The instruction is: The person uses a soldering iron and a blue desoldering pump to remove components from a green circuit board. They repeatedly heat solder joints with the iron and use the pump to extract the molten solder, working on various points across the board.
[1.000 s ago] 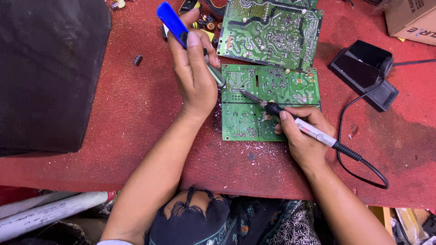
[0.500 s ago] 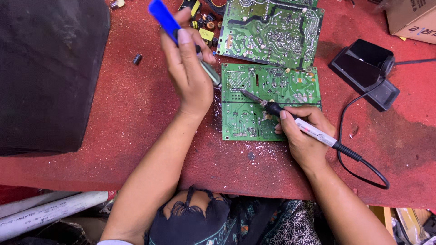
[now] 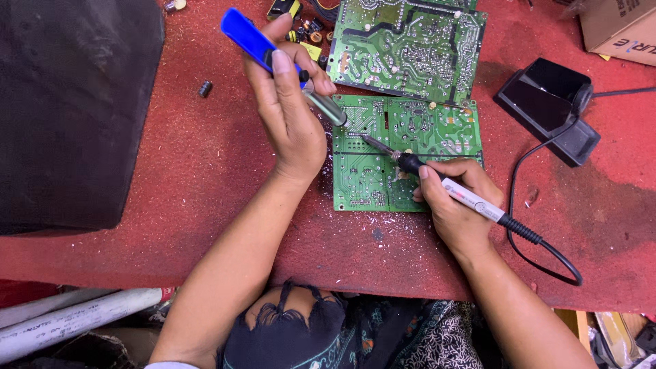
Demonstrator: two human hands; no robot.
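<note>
- Since a second ago, left hand [image 3: 290, 113] has tilted the blue-handled desoldering pump [image 3: 283, 67] a little more to the left; its metal nozzle stays at the same spot on the board. Right hand [image 3: 456, 205] has barely shifted.
- Left hand is wrapped around the pump, thumb up on the blue plunger end, fingers curled about the barrel.
- Pump nozzle points down-right, tip at the upper left part of the small green circuit board [image 3: 406, 152].
- Right hand pinches the soldering iron [image 3: 444, 184] like a pen, thumb and fingers closed on its white grip.
- Iron tip points up-left and lands on the small board just beside the pump nozzle; I cannot tell whether the two tips touch.
- Iron's black cord [image 3: 540, 239] loops off to the right across the red tabletop [image 3: 205, 178].
- Small board lies flat, solder side up, in front of me, between my two hands.
- Larger green circuit board [image 3: 406, 44] lies just beyond it, edges nearly touching.
- Black stand [image 3: 547, 109] sits to the right, well apart from the boards.
- Dark box [image 3: 68, 109] fills the left side.
- Cardboard box [image 3: 618, 27] sits at the far right corner.
</note>
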